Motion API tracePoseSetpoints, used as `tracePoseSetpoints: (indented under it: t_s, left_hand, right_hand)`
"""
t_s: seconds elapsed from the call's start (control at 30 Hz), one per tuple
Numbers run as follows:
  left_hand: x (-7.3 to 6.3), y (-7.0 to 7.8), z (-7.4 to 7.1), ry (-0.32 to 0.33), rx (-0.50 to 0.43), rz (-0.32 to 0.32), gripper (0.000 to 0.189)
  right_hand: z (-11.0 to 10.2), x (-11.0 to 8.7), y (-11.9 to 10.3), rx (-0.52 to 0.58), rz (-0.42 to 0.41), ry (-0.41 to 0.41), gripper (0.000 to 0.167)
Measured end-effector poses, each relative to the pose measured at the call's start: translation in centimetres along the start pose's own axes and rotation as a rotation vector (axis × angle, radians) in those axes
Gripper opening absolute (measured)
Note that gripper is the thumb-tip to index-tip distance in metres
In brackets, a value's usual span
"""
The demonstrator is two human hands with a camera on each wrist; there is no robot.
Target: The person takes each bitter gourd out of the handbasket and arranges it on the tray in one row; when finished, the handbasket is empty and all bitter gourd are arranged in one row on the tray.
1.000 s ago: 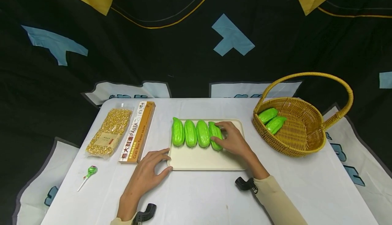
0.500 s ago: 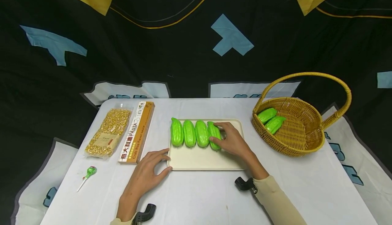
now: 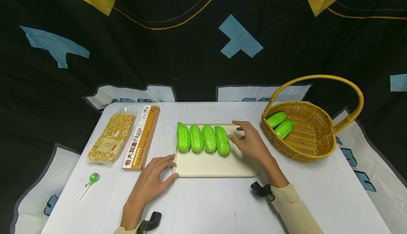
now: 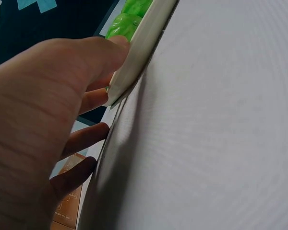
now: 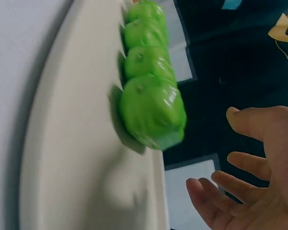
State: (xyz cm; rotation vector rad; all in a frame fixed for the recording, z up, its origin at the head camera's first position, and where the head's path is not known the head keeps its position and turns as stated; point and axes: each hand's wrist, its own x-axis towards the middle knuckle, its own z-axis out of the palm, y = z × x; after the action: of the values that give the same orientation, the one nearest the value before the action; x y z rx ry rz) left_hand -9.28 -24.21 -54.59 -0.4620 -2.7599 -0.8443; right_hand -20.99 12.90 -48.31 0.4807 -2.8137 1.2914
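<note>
A row of several bright green bitter melons [image 3: 208, 139] lies side by side on a cream rectangular tray [image 3: 216, 168], along its far half. My right hand [image 3: 252, 144] is over the tray's right end, fingers spread and holding nothing. A gap separates it from the rightmost bitter melon [image 3: 222, 141], as the right wrist view also shows. At the tray's left edge rests my left hand [image 3: 152, 178], with fingers loosely extended. In the left wrist view its thumb [image 4: 116, 52] touches the tray rim [image 4: 139, 52].
At the right stands a wicker basket [image 3: 313, 152] with a tall handle, holding two more bitter melons [image 3: 285, 129]. To the left lie a pasta box [image 3: 141, 138], a bag of corn kernels [image 3: 112, 135] and a lollipop [image 3: 92, 181]. A dark patterned cloth hangs behind the table.
My right hand has let go of the rightmost bitter melon and moved a little right, its fingers spreading. The left hand stays at the tray edge.
</note>
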Motion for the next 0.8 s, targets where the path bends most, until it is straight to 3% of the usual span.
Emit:
tracePoseSetpoints:
  t_s: [0.5, 0.8]
  left_hand:
    - [0.0, -0.1, 0.2, 0.029, 0.003, 0.028, 0.034]
    - [0.0, -0.1, 0.2, 0.041, 0.018, 0.044, 0.034]
  right_hand:
    - [-3.7, -0.8, 1.1, 0.050, -0.003, 0.105, 0.057]
    - [-5.6, -1.6, 2.1, -0.023, -0.013, 0.170, 0.055]
